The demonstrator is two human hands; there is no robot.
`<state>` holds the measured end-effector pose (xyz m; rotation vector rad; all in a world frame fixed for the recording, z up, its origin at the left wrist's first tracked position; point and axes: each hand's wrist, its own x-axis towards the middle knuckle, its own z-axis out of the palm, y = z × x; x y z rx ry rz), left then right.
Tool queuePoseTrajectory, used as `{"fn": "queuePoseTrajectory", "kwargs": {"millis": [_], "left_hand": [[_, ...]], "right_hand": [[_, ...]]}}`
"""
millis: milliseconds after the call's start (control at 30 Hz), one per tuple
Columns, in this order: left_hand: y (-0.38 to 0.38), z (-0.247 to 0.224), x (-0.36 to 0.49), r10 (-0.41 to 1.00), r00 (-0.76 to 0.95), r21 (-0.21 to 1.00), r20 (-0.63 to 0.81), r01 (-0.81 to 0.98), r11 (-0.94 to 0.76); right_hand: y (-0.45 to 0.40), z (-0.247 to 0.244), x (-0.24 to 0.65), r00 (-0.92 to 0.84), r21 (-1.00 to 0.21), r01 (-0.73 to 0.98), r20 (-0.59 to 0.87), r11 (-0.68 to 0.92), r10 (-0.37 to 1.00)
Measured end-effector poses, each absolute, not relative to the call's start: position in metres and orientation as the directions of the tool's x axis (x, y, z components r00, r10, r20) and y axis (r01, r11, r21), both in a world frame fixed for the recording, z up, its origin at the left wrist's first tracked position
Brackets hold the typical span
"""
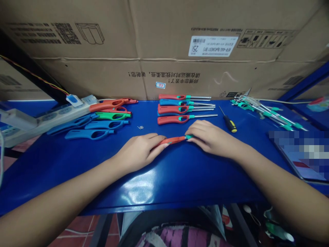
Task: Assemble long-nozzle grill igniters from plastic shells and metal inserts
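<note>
An orange-red lighter handle (174, 140) lies sideways between my two hands, just above or on the blue table. My left hand (144, 151) pinches its left end between thumb and fingers. At the other end, my right hand (208, 137) is closed around a green-collared lighter nozzle (189, 137), whose green part meets the handle; most of the nozzle is hidden under the fingers. Behind my hands, several lighters with metal nozzles (172, 120) lie in a stack, red and blue. A few small screws (140, 127) rest on the table to the left of them.
Loose blue, green and orange handles (89, 134) lie at the left beside a white power strip (53, 116). A black-and-yellow screwdriver (228, 123) and a heap of nozzles (275, 113) are at the right, near a tablet-like screen (303, 161). A cardboard box (102, 75) walls off the back.
</note>
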<state>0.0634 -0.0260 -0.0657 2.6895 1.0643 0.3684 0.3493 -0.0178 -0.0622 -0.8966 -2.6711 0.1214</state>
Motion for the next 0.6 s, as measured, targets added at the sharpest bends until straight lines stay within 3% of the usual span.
{"fn": "queuePoseTrajectory", "kwargs": {"millis": [100,267,433,500,600], "left_hand": [[-0.032,-0.067,0.067,0.692,0.708,0.38,0.139,0.607,-0.697],[-0.035,-0.066,0.07,0.719,0.681,0.518,0.141,0.568,-0.639],[-0.033,-0.062,0.07,0.747,0.665,0.671,0.026,0.542,-0.506],[-0.033,-0.061,0.069,0.742,0.669,0.664,0.037,0.539,-0.519],[-0.037,-0.062,0.067,0.718,0.681,0.55,0.146,0.547,-0.631]], "right_hand": [[-0.023,-0.065,0.341,-0.774,-0.199,0.543,0.258,0.816,0.578],[-0.027,-0.064,0.338,-0.791,-0.123,0.509,0.323,0.852,0.519],[-0.032,-0.067,0.335,-0.82,-0.055,0.47,0.342,0.881,0.459],[-0.035,-0.068,0.333,-0.817,-0.058,0.466,0.354,0.883,0.454],[-0.036,-0.071,0.331,-0.803,-0.114,0.463,0.365,0.879,0.47]]}}
